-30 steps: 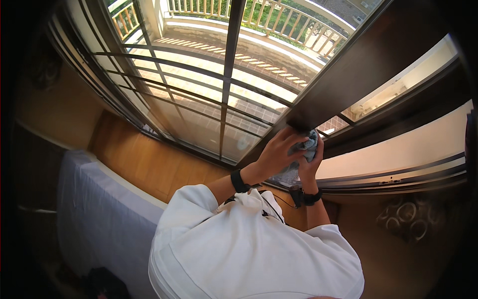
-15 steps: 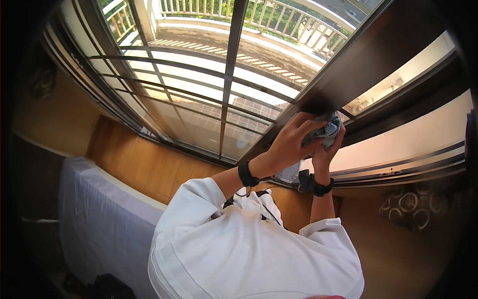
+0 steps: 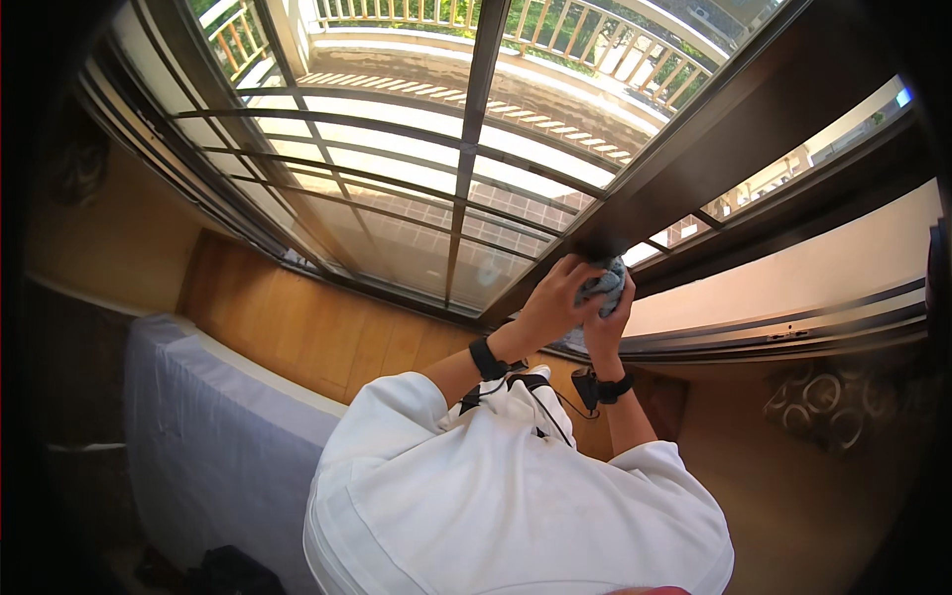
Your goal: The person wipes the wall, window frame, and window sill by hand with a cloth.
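A crumpled blue-grey cloth [image 3: 603, 288] is gripped between my two hands, against or very close to the dark door frame [image 3: 684, 183]. My left hand [image 3: 558, 305] curls its fingers round the cloth's left side. On its right side my right hand [image 3: 608, 324] is wrapped round it, thumb and fingers bent. Both wrists carry black bands. Part of the cloth is hidden behind the fingers, and I cannot tell exactly where it touches the frame.
A barred glass sliding door [image 3: 397, 188] stands ahead, with a balcony railing [image 3: 397, 12] beyond it. Floor tracks [image 3: 773, 337] run to the right. A bed with a pale cover [image 3: 218, 426] is at the left, on a wooden floor [image 3: 288, 307]. A patterned curtain [image 3: 823, 397] hangs at the right.
Both hands and the cloth have moved down and to the left along the door frame, nearer my body. The grip on the cloth stays. The dark frame shows slightly shifted.
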`<state>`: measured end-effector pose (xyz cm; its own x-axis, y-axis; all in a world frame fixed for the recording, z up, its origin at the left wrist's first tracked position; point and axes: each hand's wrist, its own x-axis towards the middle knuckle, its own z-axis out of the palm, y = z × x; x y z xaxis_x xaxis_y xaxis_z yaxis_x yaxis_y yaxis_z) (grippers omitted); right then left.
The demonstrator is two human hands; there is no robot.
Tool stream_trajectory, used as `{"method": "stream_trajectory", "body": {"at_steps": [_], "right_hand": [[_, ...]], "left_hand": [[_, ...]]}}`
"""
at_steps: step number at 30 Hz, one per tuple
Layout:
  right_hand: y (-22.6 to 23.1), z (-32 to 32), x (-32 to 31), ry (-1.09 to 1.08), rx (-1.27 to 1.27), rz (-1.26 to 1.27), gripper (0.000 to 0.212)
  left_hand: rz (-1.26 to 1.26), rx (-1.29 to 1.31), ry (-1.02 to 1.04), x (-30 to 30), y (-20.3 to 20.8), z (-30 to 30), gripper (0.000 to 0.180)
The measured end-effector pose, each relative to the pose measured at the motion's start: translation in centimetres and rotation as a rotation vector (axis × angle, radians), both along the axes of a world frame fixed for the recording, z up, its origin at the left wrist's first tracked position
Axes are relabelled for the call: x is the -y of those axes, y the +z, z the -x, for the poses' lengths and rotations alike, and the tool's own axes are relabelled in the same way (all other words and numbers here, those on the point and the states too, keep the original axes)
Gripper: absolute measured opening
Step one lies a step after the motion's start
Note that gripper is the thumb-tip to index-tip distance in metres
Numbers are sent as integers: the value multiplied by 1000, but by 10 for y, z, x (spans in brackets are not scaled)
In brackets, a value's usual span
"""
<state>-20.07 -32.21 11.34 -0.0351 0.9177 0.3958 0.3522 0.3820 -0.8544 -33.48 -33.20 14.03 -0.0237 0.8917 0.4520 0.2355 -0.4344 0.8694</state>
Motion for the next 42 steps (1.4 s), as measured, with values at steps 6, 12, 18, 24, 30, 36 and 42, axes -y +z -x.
{"method": "stream_trajectory", "body": {"at_steps": [6, 12, 18, 24, 30, 36, 42], "right_hand": [[38, 19, -1, -119, 9, -421, 64], [52, 39, -13, -184, 293, -674, 61], [47, 65, -20, 51, 428, -540, 62], [118, 71, -42, 153, 267, -720, 66], [108, 21, -43, -35, 127, -801, 56], [40, -11, -31, -21, 102, -577, 53], [8, -11, -10, 4, 280, -434, 59]], "left_hand": [[-162, 24, -42, 15, 52, 14, 55], [-238, 38, 89, 10, 50, 24, 61], [-137, 38, 317, 10, 20, 47, 56], [-330, 112, 437, -12, 75, 39, 52], [-424, 22, 380, -19, 95, -9, 49], [-229, -133, 269, -8, 44, -31, 47], [-12, -104, 227, 6, 12, -20, 45]]}}
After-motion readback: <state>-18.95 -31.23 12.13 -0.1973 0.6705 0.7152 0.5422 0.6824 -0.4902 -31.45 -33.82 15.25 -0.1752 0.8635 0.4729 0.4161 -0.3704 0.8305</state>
